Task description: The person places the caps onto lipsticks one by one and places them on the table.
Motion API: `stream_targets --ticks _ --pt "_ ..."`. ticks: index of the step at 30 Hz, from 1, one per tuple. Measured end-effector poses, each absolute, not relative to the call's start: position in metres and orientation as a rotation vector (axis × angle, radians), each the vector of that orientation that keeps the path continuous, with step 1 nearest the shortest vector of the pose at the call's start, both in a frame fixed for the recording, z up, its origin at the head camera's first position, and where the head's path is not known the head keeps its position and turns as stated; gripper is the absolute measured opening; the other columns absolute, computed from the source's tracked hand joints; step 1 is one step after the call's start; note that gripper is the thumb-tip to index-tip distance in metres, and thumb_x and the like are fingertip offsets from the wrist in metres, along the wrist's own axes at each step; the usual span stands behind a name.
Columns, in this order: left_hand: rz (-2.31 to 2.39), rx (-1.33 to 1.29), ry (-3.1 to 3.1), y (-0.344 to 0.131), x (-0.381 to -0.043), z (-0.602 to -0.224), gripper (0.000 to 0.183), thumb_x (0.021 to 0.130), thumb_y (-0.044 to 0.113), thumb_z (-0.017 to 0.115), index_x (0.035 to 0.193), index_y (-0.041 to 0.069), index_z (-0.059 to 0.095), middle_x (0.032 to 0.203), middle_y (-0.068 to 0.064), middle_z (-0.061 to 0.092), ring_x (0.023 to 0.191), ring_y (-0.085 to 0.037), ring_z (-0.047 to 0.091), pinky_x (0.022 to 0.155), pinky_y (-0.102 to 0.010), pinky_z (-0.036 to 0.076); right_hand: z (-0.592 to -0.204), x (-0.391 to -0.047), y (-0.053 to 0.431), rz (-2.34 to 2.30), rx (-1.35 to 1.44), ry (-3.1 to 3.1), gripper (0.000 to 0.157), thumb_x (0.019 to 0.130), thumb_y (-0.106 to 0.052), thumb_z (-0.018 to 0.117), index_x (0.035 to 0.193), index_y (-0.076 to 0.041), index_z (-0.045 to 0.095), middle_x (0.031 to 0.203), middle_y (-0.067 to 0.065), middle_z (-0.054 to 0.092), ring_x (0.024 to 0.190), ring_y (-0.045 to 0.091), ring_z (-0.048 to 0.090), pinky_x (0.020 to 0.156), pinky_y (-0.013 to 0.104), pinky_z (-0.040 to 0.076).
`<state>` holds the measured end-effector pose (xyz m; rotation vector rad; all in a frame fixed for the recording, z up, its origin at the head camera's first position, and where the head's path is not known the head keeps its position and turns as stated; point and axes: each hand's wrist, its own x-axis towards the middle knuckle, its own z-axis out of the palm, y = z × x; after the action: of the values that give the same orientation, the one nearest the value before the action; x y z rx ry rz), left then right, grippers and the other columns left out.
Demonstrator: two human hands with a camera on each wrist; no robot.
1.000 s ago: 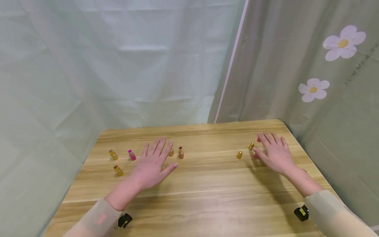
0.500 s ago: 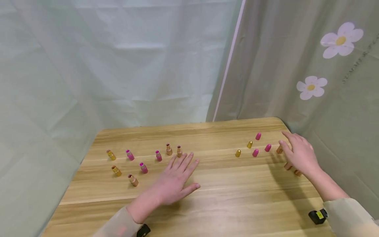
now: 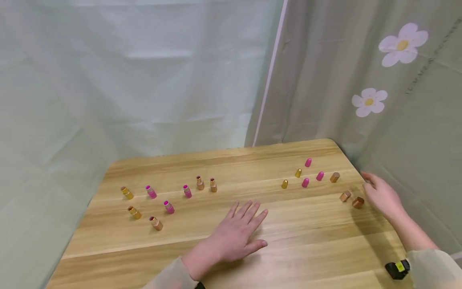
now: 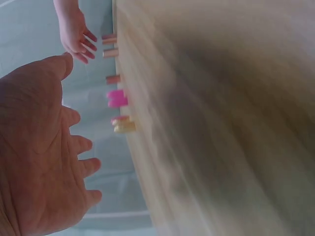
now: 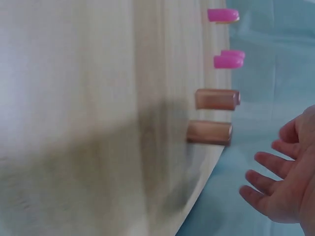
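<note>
My left hand (image 3: pixel 234 235) hovers palm down over the middle front of the table, fingers spread, holding nothing. At the right edge, my right hand (image 3: pixel 384 196) hangs in the air with relaxed fingers, just beside the copper caps (image 3: pixel 358 202). In the right wrist view those copper caps (image 5: pixel 209 132) stand apart from the right hand (image 5: pixel 285 177). Farther left are pink bullet-shaped caps (image 3: pixel 320 176) and gold bullet-shaped caps (image 3: pixel 284 184). Open-topped small tubes, like lipstick bases, stand at the left: gold (image 3: pixel 134 212), pink (image 3: pixel 169 207) and copper (image 3: pixel 156 223).
The wooden table (image 3: pixel 288 249) has its far edge against a pale curtain (image 3: pixel 162 80). A grey-green curtain (image 3: pixel 415 140) with white flowers hangs along the right side. A black wrist device (image 3: pixel 397 269) sits under the right sleeve.
My left hand has moved right and nearer, uncovering the tubes at the left. My right hand has moved right, past the caps, uncovering the pink and copper ones. The caps and tubes keep their places.
</note>
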<state>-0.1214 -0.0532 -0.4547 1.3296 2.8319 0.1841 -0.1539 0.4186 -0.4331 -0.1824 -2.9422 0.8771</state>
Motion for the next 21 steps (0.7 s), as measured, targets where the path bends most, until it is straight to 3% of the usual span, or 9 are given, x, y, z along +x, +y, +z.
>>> stream_targets --ticks 4,16,21 --pt "0.199 1.356 2.796 -0.041 -0.117 -0.461 0.077 0.104 0.064 0.036 0.165 0.021 0.021 0.169 -0.010 0.018 0.154 -0.031 0.019 0.122 -0.059 0.013 -0.444 -0.142 0.426 0.907 -0.184 -2.985 0.055 0.105 -0.016 0.032 0.152 0.012 0.032 0.147 0.039 0.040 0.130 0.060 0.038 0.094 0.066 0.037" --pt "0.184 1.413 2.721 -0.017 -0.112 -0.475 0.076 0.104 0.066 0.031 0.165 0.023 0.018 0.169 -0.008 0.019 0.154 -0.030 0.018 0.122 -0.057 0.012 -0.470 -0.124 0.427 0.861 -0.185 -3.058 0.070 0.104 -0.042 0.055 0.142 0.016 0.042 0.141 0.039 0.047 0.124 0.060 0.045 0.092 0.068 0.041" --pt "0.159 1.490 2.705 0.002 -0.112 -0.475 0.075 0.104 0.067 0.031 0.165 0.025 0.019 0.168 -0.006 0.024 0.154 -0.027 0.021 0.122 -0.055 0.015 -0.475 -0.119 0.426 0.869 -0.172 -3.004 0.062 0.102 -0.039 0.063 0.135 0.012 0.052 0.133 0.037 0.055 0.119 0.057 0.052 0.088 0.064 0.044"
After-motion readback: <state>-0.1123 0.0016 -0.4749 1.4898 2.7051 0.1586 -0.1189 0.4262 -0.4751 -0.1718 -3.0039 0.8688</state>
